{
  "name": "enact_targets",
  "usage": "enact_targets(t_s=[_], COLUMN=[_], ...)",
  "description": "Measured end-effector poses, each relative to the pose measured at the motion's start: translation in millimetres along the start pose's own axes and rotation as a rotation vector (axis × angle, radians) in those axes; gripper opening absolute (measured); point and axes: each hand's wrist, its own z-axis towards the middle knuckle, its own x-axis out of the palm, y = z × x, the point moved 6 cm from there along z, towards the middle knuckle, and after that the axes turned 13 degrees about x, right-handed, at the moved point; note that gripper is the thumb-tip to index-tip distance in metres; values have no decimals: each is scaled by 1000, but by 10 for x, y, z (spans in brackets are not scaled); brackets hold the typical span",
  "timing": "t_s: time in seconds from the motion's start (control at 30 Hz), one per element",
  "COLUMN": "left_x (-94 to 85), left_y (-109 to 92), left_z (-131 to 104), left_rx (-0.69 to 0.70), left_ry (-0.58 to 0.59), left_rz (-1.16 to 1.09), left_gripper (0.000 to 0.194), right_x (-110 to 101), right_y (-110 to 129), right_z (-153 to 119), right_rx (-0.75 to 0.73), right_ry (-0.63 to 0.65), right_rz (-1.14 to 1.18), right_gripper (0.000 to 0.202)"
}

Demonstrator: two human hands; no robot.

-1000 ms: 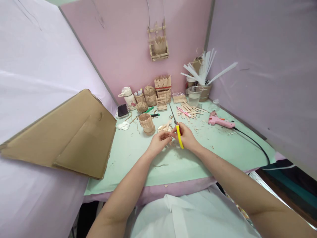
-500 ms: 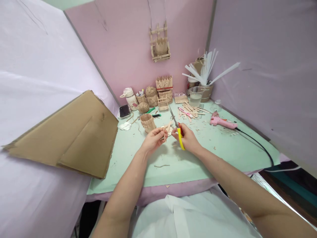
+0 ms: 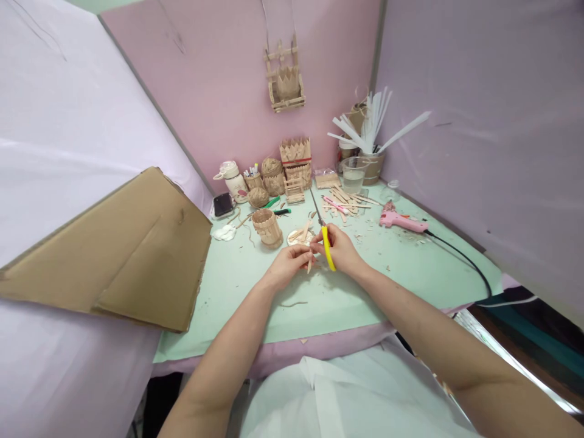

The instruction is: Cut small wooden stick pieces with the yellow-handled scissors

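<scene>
Between the fingertips of my left hand (image 3: 292,263) is a short wooden craft stick piece (image 3: 309,266), its lower end pointing down. My right hand (image 3: 341,249) is closed around scissors (image 3: 328,248) with yellow handles, whose blades point away toward the back of the table. The fingertips of both hands meet at the stick. Just beyond them lies a small round white lid or dish (image 3: 296,238) with cut stick pieces on it. A cup covered in wooden sticks (image 3: 267,229) stands upright beyond my left hand.
A pink glue gun (image 3: 404,221) with a black cord lies at the right. Loose craft sticks (image 3: 344,201) are heaped behind my right hand. Cardboard (image 3: 150,261) leans at the left. Twine balls, a bottle (image 3: 232,181) and a water cup (image 3: 353,176) line the back.
My hands have come together, and the right fingertips now touch the stick piece. The stick has turned in my left fingers. The whole view has shifted slightly.
</scene>
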Motion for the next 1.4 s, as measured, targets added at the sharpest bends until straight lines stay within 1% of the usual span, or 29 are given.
enact_targets(t_s=[0.07, 0.13, 0.2, 0.37, 0.6, 0.67, 0.8, 0.93, 1.03, 1.1, 1.17, 1.23, 1.4], left_x=[-2, 1, -12, -43, -55, -52, -47, -53, -41, -37, -56, -109, -302], left_y=[-9, -21, -34, -1, 107, 127, 176, 213, 176, 122, 51, -33, -194], left_z=[-3, -13, -23, -13, 15, 14, 21, 24, 11, -6, -16, -12, 2], left_rx=[-10, -39, -64, -76, -106, -125, -155, -178, -183, -186, -170, -110, 84], left_ry=[2, 3, -17, -32, -24, -18, 13, 27, 28, 21, -1, -51, -295], left_rz=[-8, -63, -95, -90, -104, -125, -188, -236, -274, -296, -304, -293, -160], left_gripper=[32, 33, 35, 31, 31, 32, 30, 27, 27, 30, 32, 31, 31], right_x=[-16, -35, -51, 3, 30, 28, 11, 14, -10, -56, -94, -102, -38], right_y=[-15, -4, 19, 32, 13, 21, 8, -28, -25, -8, 9, 12, 9], right_z=[13, 17, 13, -1, -17, -30, -40, -14, 9, 13, 9, 3, -23], right_rx=[8, -3, -21, -30, -36, -46, -41, -42, -58, -70, -78, -77, -59], right_ry=[-18, -34, -49, 30, 46, 30, -39, -25, -25, -75, -117, -113, -63], right_rz=[-4, 9, 13, 28, -112, -157, -234, -175, -133, -153, -175, -182, -282], right_gripper=[32, 33, 33, 32, 25, 24, 25, 24, 22, 20, 18, 16, 18])
